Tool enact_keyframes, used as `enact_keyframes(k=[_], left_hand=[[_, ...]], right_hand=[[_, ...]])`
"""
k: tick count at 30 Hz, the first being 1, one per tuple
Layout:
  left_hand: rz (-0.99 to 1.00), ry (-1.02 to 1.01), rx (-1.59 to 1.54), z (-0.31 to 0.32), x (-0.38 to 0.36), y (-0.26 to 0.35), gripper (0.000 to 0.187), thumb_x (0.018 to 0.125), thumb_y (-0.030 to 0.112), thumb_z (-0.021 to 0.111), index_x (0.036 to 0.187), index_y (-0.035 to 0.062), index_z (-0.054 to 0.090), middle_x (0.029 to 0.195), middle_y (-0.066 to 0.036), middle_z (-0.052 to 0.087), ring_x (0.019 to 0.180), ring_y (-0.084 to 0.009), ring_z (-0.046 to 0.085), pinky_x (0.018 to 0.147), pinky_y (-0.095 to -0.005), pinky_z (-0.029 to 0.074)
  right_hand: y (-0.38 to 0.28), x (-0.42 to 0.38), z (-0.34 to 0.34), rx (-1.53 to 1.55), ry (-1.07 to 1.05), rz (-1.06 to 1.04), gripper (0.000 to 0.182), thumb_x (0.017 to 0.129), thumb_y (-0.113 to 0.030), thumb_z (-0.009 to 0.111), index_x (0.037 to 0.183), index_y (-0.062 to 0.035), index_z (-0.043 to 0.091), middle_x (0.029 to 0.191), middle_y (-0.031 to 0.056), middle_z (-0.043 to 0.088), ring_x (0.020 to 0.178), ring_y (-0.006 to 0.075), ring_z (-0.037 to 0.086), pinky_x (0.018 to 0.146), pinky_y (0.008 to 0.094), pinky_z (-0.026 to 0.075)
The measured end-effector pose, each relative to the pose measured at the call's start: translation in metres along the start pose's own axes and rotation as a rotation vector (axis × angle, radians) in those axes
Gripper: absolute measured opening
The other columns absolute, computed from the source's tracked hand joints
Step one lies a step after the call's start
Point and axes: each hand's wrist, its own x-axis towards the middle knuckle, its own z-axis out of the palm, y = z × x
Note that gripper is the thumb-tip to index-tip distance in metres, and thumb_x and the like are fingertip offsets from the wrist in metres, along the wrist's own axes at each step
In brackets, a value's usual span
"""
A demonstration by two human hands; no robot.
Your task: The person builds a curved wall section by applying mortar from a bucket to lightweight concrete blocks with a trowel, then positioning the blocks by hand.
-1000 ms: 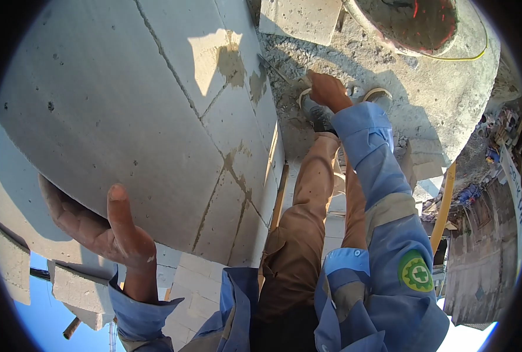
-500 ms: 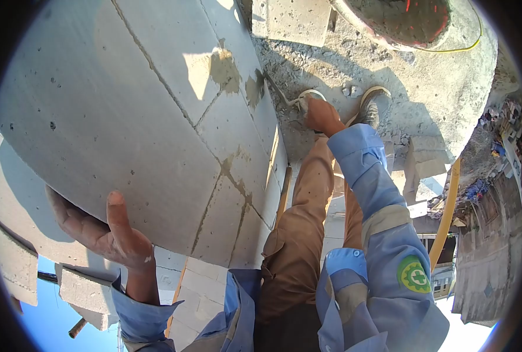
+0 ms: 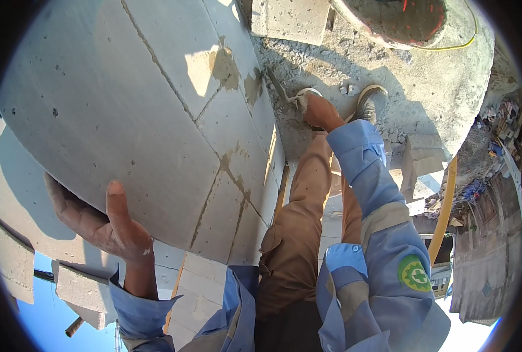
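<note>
A big grey block wall [image 3: 114, 117] fills the left of the view, with damp patches around its joints. My left hand [image 3: 105, 226] lies at the wall's lower left edge, thumb raised on the near face and the other fingers reaching behind the edge, partly hidden. Near the wall's foot, my right hand [image 3: 319, 111] is closed around the handle of a trowel [image 3: 277, 85]. The trowel's thin grey blade points up and left toward the wall; its grip is mostly covered by my fingers.
My shoe [image 3: 372, 102] stands on the rough concrete floor [image 3: 448, 88]. A round bucket [image 3: 390, 20] with dark contents is at the top right, near a pale block [image 3: 288, 20]. More blocks [image 3: 422, 155] lie right of my legs, beside a yellow pipe [image 3: 446, 205].
The view has shifted slightly. Both hands keep nearly the same places, and the trowel remains in my right hand.
</note>
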Motion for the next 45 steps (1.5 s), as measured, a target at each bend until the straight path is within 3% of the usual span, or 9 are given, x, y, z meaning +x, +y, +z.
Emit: enact_keyframes(k=[6,8,13,21,25,31,39,41,45], left_hand=[[0.039,-0.007,0.071,-0.003,0.001,-0.006,0.089,0.082,0.049,0.069,0.147,-0.0010,0.034,0.138,-0.018,0.043,0.138,-0.0293,0.040,0.115,-0.0504,0.036],[0.026,-0.003,0.042,-0.001,0.001,-0.005,0.090,0.081,0.050,0.069,0.147,-0.0012,0.034,0.138,-0.018,0.043,0.138,-0.0299,0.040,0.115,-0.0507,0.036],[-0.001,0.005,-0.035,0.000,0.002,0.001,0.094,0.079,0.051,0.070,0.147,-0.0017,0.033,0.136,-0.019,0.044,0.136,-0.0329,0.041,0.114,-0.0513,0.036],[-0.019,0.022,0.037,-0.002,0.000,0.000,0.094,0.078,0.052,0.069,0.147,0.0008,0.033,0.135,-0.019,0.045,0.133,-0.0337,0.044,0.108,-0.0534,0.044],[-0.005,0.034,0.044,-0.001,0.000,-0.001,0.093,0.077,0.053,0.069,0.147,0.0018,0.035,0.135,-0.019,0.047,0.132,-0.0326,0.045,0.106,-0.0532,0.045],[0.050,-0.016,0.112,-0.006,0.002,-0.004,0.090,0.078,0.052,0.068,0.146,0.0009,0.037,0.131,-0.018,0.050,0.131,-0.0309,0.048,0.104,-0.0532,0.047],[0.022,-0.032,0.014,-0.007,-0.002,-0.004,0.093,0.085,0.044,0.068,0.149,-0.0072,0.025,0.140,-0.025,0.038,0.140,-0.0374,0.035,0.116,-0.0494,0.032],[0.032,-0.029,0.026,-0.009,-0.001,-0.007,0.093,0.085,0.043,0.069,0.149,-0.0068,0.024,0.140,-0.025,0.038,0.141,-0.0380,0.034,0.117,-0.0496,0.030],[0.036,-0.052,0.049,-0.012,-0.001,-0.010,0.096,0.084,0.043,0.070,0.151,-0.0058,0.022,0.139,-0.025,0.038,0.141,-0.0379,0.034,0.116,-0.0495,0.032]], right_hand=[[-0.025,0.015,0.006,0.101,-0.157,-0.029,0.032,0.078,-0.013,0.062,0.104,0.0049,0.062,0.101,0.0307,0.068,0.098,0.0467,0.067,0.084,0.0517,0.053],[-0.039,0.003,0.014,0.184,-0.009,-0.034,0.032,0.078,-0.013,0.062,0.105,0.0057,0.061,0.100,0.0306,0.068,0.095,0.0471,0.068,0.083,0.0518,0.054],[-0.097,-0.009,0.022,0.175,0.030,0.094,0.030,0.080,-0.012,0.063,0.103,0.0050,0.059,0.098,0.0290,0.069,0.096,0.0451,0.069,0.084,0.0512,0.055],[-0.056,-0.055,0.016,0.179,0.021,0.032,0.033,0.079,-0.013,0.063,0.106,0.0044,0.055,0.097,0.0293,0.069,0.096,0.0464,0.068,0.086,0.0516,0.054],[-0.040,-0.016,0.061,0.330,0.078,0.110,0.035,0.079,-0.014,0.062,0.108,0.0056,0.056,0.102,0.0315,0.068,0.100,0.0472,0.066,0.088,0.0519,0.052],[-0.061,-0.009,0.048,0.333,0.034,0.093,0.029,0.080,-0.014,0.059,0.101,0.0053,0.059,0.102,0.0319,0.068,0.100,0.0485,0.066,0.090,0.0522,0.052],[-0.064,-0.016,0.012,0.296,0.154,0.057,0.030,0.079,-0.013,0.060,0.103,0.0045,0.053,0.097,0.0320,0.068,0.098,0.0487,0.066,0.086,0.0552,0.052],[-0.065,-0.004,0.023,0.254,0.149,0.151,0.031,0.080,-0.014,0.061,0.103,0.0052,0.055,0.099,0.0308,0.068,0.098,0.0474,0.067,0.086,0.0539,0.053],[-0.099,-0.010,0.020,0.203,0.079,0.094,0.032,0.081,-0.014,0.061,0.106,0.0052,0.055,0.100,0.0289,0.069,0.099,0.0452,0.068,0.087,0.0518,0.054]])
